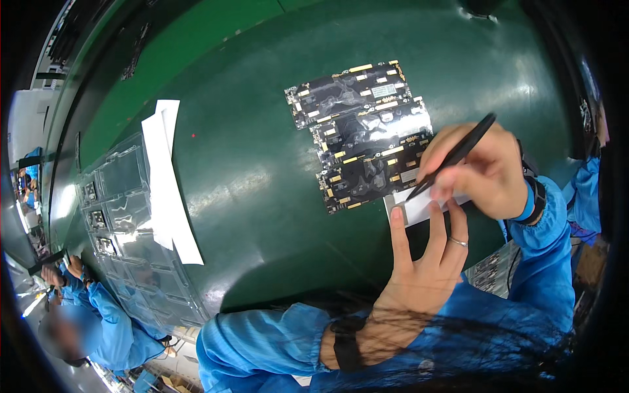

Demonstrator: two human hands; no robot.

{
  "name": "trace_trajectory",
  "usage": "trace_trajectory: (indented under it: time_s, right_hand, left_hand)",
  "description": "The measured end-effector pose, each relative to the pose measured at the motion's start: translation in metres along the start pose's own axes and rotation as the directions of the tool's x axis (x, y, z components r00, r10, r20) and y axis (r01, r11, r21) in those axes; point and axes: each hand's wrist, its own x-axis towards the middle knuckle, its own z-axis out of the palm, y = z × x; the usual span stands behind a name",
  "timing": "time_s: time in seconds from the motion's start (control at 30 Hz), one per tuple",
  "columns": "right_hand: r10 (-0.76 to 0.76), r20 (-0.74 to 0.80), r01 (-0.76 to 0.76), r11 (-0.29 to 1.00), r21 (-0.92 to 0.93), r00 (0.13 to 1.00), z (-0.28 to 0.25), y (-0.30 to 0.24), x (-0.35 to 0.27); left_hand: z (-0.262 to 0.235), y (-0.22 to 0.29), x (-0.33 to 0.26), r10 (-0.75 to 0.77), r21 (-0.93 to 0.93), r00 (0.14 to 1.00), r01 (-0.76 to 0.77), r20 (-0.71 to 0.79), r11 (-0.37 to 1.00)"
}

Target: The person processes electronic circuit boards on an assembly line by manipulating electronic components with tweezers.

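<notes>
My right hand is closed around slim black tweezers, their pointed tip down at a small white sheet with a grey patch along its left part. On that sheet rest the fingertips of my left hand, stretched out and spread, with a ring on one finger. Part of the sheet is hidden under my hands. Just beyond it lie three black circuit boards with gold-coloured pads and shiny film, set in overlapping rows. My right hand covers the right end of the nearest board.
Folded white paper strips lie to the left on the green table. Beside them is a clear plastic tray with small parts in some pockets. A co-worker in blue is at the lower left. More boards show by my right arm.
</notes>
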Motion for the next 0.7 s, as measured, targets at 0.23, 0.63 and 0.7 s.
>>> trace_trajectory:
  time_s: [0.23, 0.63, 0.7]
  right_hand:
    - [0.291, -0.194, -0.223, 0.924, 0.31, 0.937, 0.0, 0.009, 0.016]
    - [0.334, -0.171, -0.278, 0.917, 0.285, 0.927, -0.002, 0.009, 0.02]
    - [0.331, -0.173, -0.275, 0.918, 0.285, 0.928, -0.001, 0.008, 0.02]
  left_hand:
    - [-0.014, -0.005, 0.004, -0.053, -0.168, 0.998, 0.049, -0.019, 0.985]
    - [-0.024, -0.019, 0.011, -0.228, -0.063, 0.955, 0.244, 0.187, 0.968]
    - [-0.022, -0.018, 0.01, -0.232, -0.055, 0.953, 0.247, 0.196, 0.967]
